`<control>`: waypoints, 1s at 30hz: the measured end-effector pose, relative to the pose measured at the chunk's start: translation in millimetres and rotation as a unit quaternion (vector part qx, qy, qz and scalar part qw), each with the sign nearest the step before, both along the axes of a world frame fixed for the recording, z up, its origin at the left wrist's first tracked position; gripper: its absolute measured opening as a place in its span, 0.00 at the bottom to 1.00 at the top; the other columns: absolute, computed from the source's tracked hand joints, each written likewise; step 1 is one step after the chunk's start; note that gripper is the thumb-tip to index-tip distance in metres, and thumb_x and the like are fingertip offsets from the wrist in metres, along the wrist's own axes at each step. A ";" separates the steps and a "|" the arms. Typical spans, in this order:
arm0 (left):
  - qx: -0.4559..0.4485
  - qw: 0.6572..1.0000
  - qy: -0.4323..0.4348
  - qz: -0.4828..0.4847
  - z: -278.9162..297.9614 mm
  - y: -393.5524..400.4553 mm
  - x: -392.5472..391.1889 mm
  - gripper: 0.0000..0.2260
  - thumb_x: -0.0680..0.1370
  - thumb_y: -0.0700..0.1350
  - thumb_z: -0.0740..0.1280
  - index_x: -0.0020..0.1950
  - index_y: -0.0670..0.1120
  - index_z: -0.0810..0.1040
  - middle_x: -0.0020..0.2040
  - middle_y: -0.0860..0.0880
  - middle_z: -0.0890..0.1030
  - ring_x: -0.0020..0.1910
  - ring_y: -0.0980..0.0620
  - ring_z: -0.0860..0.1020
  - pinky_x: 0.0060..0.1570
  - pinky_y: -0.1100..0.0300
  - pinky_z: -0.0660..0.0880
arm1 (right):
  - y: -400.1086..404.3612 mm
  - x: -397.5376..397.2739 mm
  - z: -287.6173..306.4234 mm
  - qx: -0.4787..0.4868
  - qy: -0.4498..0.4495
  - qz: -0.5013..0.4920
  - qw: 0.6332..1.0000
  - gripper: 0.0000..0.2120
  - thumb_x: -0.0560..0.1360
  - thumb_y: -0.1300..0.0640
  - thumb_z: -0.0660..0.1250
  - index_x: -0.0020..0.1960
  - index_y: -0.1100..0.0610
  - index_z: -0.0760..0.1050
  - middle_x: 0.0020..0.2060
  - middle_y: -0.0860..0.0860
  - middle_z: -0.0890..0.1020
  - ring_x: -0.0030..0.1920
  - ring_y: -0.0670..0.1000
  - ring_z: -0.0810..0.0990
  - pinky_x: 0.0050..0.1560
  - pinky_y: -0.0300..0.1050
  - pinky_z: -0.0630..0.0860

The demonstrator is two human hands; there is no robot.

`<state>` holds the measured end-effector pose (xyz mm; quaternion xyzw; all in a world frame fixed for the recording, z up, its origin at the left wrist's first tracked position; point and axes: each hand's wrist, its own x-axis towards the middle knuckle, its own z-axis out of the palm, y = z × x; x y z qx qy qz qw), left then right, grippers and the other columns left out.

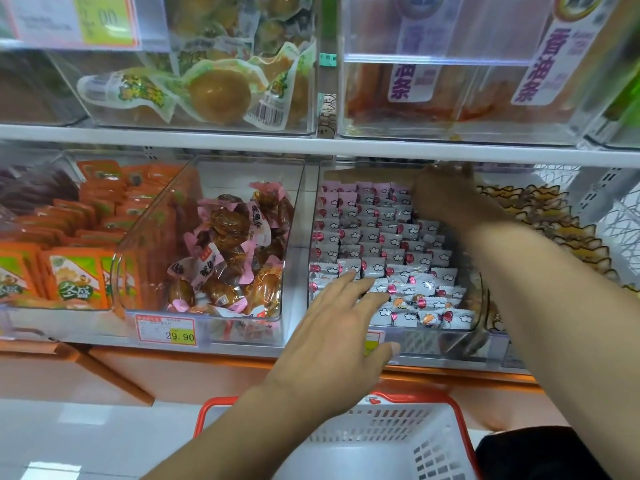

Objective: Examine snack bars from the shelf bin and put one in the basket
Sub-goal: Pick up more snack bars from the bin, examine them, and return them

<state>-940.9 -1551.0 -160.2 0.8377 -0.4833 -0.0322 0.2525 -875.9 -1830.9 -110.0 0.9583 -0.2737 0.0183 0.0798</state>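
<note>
bars (pixel 377 244) still in the right-centre bin (pixel 479 306), left hand (pixel 332 341) flat and released at its near edge, right hand (pixel 446 195) far back, grip unclear; pinch one wrapper, lift clear, inspect above the basket (pixel 433 445).

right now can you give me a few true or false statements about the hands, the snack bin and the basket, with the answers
1. The left hand lies open at the front of the snack bin. True.
2. The right hand reaches toward the back of that bin. True; whether it has a grip on a packet cannot be seen.
3. The basket is blue. False: it is white with a red-orange rim.
4. A snack bar already lies in the basket. False: the part in view holds none.
5. The bin to the left holds brown snacks in pink-edged wrappers. True.
6. The left hand holds the basket handle. False: it is up at the bin.
</note>
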 end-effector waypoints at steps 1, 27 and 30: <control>0.000 1.000 0.002 0.001 0.3 0.3 0.0 0.28 0.80 0.61 0.63 0.78 0.58 0.60 0.80 0.60 0.57 0.79 0.60 0.45 0.70 0.64 0.39 | -2.0 0.2 -1.7 0.006 0.001 0.009 1.000 0.19 0.75 0.66 0.62 0.65 0.60 0.76 0.72 0.61 0.72 0.76 0.62 0.62 0.76 0.70 0.46; -0.154 0.974 0.146 0.076 30.3 14.1 1.3 0.28 0.80 0.49 0.69 0.77 0.60 0.62 0.76 0.61 0.66 0.73 0.62 0.64 0.75 0.58 0.61 | 103.7 -105.8 28.8 0.227 -0.355 0.042 0.906 0.15 0.78 0.70 0.59 0.60 0.60 0.78 0.53 0.53 0.76 0.44 0.48 0.74 0.48 0.42 0.73; -0.250 0.922 0.268 0.125 39.7 21.6 5.2 0.34 0.78 0.50 0.72 0.78 0.60 0.59 0.71 0.62 0.69 0.68 0.64 0.71 0.64 0.67 0.69 | 141.9 -139.9 32.9 0.381 -0.420 0.096 0.818 0.22 0.83 0.66 0.60 0.59 0.37 0.76 0.60 0.35 0.72 0.59 0.39 0.75 0.66 0.36 0.66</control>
